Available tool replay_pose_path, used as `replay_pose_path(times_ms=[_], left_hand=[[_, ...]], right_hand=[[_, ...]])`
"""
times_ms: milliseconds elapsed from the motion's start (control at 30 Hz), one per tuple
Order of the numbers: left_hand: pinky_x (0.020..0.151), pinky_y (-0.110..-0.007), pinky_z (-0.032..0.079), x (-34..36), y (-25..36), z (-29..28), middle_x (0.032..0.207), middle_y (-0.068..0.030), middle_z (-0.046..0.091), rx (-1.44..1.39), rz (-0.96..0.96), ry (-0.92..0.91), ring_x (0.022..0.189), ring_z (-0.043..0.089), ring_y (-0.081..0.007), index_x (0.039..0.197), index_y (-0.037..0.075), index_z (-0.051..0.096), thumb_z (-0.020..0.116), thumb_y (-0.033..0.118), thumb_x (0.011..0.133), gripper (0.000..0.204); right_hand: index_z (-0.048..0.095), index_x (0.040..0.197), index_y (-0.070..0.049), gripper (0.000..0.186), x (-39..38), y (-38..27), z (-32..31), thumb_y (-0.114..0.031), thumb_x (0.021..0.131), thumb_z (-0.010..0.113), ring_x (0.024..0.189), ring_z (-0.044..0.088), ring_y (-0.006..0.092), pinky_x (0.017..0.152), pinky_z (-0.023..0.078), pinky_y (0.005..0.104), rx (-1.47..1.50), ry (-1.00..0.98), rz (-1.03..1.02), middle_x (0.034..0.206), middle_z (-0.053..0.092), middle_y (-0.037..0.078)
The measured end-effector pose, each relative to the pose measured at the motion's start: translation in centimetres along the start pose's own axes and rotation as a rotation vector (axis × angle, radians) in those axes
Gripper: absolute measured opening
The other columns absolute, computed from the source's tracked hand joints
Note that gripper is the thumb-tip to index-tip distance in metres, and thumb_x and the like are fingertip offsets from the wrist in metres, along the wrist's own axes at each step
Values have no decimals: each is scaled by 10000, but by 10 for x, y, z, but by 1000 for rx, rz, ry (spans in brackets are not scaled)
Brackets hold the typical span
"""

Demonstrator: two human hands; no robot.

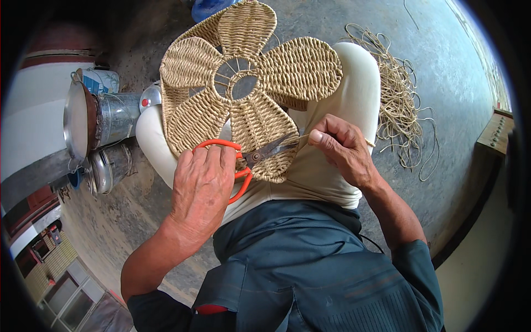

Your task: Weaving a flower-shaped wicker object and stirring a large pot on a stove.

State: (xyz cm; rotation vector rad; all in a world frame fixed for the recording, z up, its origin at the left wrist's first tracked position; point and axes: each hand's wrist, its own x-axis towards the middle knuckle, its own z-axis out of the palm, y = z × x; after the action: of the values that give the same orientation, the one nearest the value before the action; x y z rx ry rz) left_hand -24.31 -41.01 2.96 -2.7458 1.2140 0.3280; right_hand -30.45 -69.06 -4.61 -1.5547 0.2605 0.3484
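Observation:
A woven straw-coloured piece shaped like a flower (301,69), with broad petals around an open wire ring, rests across my lap. My left hand (204,180) is closed around the red handles of a pair of scissors (255,157). Their dark blades are parted and lie over the lowest petal, pointing right toward my other hand. My right hand (344,146) pinches a thin strand of cord (305,136) between thumb and fingertips, just beyond the blade tips. The strand runs toward the petal's right edge.
On the floor to the right lies a loose tangled heap of cord (398,105). Metal pots (117,116) and a pail (105,80) stand at the left. A blue object (207,8) shows behind the flower. A wooden block (498,133) sits at the far right.

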Motion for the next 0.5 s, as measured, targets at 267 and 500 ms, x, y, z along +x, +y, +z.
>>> replay_pose_path(times_ms=[267,500], left_hand=[[855,-413,461,2,2,0,991,-104,611,-6,-4,34,942,611,-272,1166,43,621,738,51,850,337],[898,-365,493,5,4,0,922,-88,630,86,39,18,935,637,-228,1095,37,623,707,55,878,234]], right_hand=[[646,933,-26,359,0,2,1,-352,1079,670,798,504,87,723,430,280,-18,7,17,834,579,-8],[650,938,-23,359,1,4,0,-352,1081,667,797,502,84,719,429,277,-2,8,14,829,572,-11]])
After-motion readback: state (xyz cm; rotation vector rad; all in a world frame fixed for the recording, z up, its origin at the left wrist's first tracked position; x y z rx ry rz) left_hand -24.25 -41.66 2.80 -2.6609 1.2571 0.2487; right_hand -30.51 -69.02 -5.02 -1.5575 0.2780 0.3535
